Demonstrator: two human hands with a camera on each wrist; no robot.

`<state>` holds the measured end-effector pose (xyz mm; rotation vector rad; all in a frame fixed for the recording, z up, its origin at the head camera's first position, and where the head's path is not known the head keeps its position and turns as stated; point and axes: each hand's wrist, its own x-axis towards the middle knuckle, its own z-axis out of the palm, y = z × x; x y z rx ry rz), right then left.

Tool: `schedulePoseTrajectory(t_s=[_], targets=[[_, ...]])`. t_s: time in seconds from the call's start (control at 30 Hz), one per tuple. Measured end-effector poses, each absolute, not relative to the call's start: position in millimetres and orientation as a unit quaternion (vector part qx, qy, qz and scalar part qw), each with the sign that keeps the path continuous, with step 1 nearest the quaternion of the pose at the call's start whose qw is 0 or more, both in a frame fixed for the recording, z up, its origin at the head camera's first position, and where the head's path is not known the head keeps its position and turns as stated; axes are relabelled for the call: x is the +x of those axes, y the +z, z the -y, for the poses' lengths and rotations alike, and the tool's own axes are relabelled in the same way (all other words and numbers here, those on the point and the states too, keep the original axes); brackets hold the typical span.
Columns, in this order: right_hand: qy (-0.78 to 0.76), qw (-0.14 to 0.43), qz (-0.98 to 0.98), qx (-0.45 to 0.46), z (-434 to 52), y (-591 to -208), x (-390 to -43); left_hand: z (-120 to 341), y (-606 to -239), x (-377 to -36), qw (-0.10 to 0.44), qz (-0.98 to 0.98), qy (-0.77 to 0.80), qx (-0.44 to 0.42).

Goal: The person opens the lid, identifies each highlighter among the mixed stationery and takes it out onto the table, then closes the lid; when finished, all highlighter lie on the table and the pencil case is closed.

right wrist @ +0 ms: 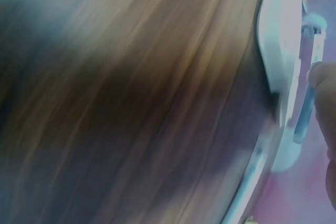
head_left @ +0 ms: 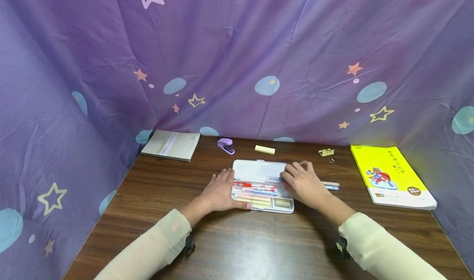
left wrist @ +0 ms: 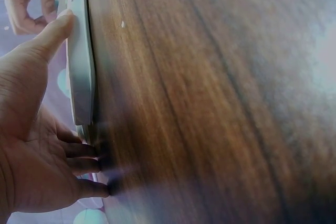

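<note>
An opened white pencil case (head_left: pixel 249 171) lies on the table, its lid folded back. Red pens (head_left: pixel 255 185), pastel markers (head_left: pixel 257 200) and a khaki block (head_left: pixel 282 202) sit in its tray. My left hand (head_left: pixel 220 193) rests along the case's left side, fingers extended, thumb on the front edge. In the left wrist view the left hand (left wrist: pixel 39 135) shows those fingers spread beside the case. My right hand (head_left: pixel 303 183) pinches a pen (right wrist: pixel 305 111) over the case's right part; the palm side is hidden in the head view.
Two slim pens (head_left: pixel 331 185) lie right of the case. Behind it are a purple stapler (head_left: pixel 226 145), a yellow sticky-note pad (head_left: pixel 264 149) and a gold binder clip (head_left: pixel 326 152). A grey notebook (head_left: pixel 172 144) lies back left, a yellow book (head_left: pixel 389 173) at right. A purple curtain (head_left: pixel 237 58) encloses the table.
</note>
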<state>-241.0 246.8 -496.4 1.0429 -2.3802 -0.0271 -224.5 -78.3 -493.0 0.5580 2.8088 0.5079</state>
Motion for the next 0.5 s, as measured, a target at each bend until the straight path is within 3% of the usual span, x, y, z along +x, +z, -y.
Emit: schedulePoseTrajectory(t_s=[0.5], targets=[[-0.004,0.253,0.906,0.339,-319,-504,-224,78,-493,-224,0.121,-0.959,0.171,0.189]])
